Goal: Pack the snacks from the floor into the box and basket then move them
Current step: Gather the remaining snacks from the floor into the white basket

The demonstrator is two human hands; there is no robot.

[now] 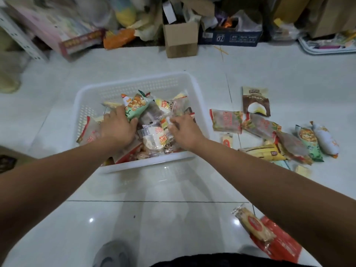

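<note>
White-tiled floor (pixel 269 74) carries one perforated plastic basket (pixel 134 87), centre frame, heaped with wrapped snacks (pixel 154 138). Left hand (pixel 117 130) fingers curl on a green triangular packet (pixel 135 106); right hand (pixel 185 132) fingers pinch a clear wrapper (pixel 178 108). Roughly twelve loose packets (pixel 260 126) lie right.

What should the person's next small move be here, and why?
Probably lift the right hand out and reach for the red-edged packet beside the white basket. Both hands are in the basket, the left hand gripping a green snack packet, while many snacks lie unpacked on the floor.
</note>
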